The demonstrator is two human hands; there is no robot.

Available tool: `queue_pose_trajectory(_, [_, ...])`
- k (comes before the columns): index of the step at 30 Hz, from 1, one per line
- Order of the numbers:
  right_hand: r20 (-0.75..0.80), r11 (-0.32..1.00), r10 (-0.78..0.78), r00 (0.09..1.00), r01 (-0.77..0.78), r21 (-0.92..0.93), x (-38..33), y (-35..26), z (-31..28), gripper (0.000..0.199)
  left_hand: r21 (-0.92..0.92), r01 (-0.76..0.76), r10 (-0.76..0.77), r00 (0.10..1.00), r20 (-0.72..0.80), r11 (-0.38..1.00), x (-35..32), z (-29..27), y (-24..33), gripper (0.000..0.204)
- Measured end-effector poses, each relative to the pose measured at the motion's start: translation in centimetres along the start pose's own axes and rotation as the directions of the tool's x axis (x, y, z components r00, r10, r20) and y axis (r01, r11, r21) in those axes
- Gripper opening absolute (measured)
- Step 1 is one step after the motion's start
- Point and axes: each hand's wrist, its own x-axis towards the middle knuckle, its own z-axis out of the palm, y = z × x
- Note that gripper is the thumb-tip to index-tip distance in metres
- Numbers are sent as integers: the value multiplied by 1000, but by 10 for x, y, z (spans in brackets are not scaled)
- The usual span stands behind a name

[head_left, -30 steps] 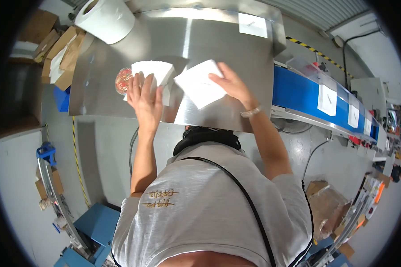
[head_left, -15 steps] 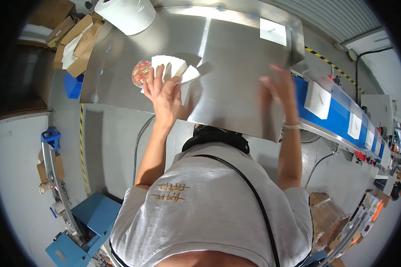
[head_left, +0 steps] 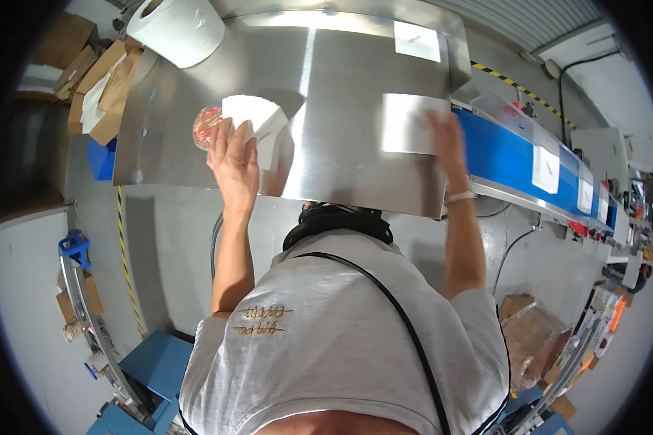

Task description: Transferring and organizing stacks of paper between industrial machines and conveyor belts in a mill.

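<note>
Stood close against the near edge of the steel table [head_left: 326,87], arms reaching forward over it. Had the left hand [head_left: 233,163] spread open, palm down, near the table's left end, fingers resting on a crumpled white sheet [head_left: 257,123]; clamped on nothing. Had the right hand [head_left: 448,141] flat and open too, at the table's right edge, pressing on the right side of a smooth white sheet [head_left: 406,123]. Held the two hands well apart, one sheet under each.

Judged the step as laying out and smoothing sheets on the table top. Judged that a next move would call for a light, flat press on the smooth sheet, so near the table's right edge, and for care with the round red-speckled item [head_left: 207,127] touching the crumpled sheet's left side.

Counted, outward from the table's near edge: two hands; two white sheets; one round speckled item; one small white label [head_left: 417,41] at the table's far right corner; one big paper roll [head_left: 178,29] at its far left corner. Counted beyond the table's right side one blue conveyor [head_left: 500,156] with three white cards [head_left: 545,168].
</note>
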Motion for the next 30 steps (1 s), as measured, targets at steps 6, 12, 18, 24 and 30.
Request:
queue_pose_trajectory(6, [-384, 149, -488, 784, -358, -922, -12, -66, -91, 70, 14, -22, 22, 998, -54, 1000, 0, 6, 0, 33])
queue_pose_trajectory(12, [306, 605, -338, 890, 455, -653, -3, -72, 90, 48, 9, -46, 46, 997, -57, 999, 2, 6, 5, 29])
queue_pose_trajectory(18, [678, 765, -168, 716, 528, -369, 19, -60, 230, 54, 35, -134, 134, 991, 15, 990, 5, 2, 8, 32])
queue_pose_trajectory(24, [586, 962, 102, 804, 71, -264, 4, -71, 195, 46, -73, -17, 18, 1000, 18, 997, 20, -5, -1, 67])
queue_pose_trajectory(30, [133, 937, 50, 990, 0, -350, -16, -51, 54, 37, -195, 292, -267, 953, 143, 936, 12, 15, 39, 50])
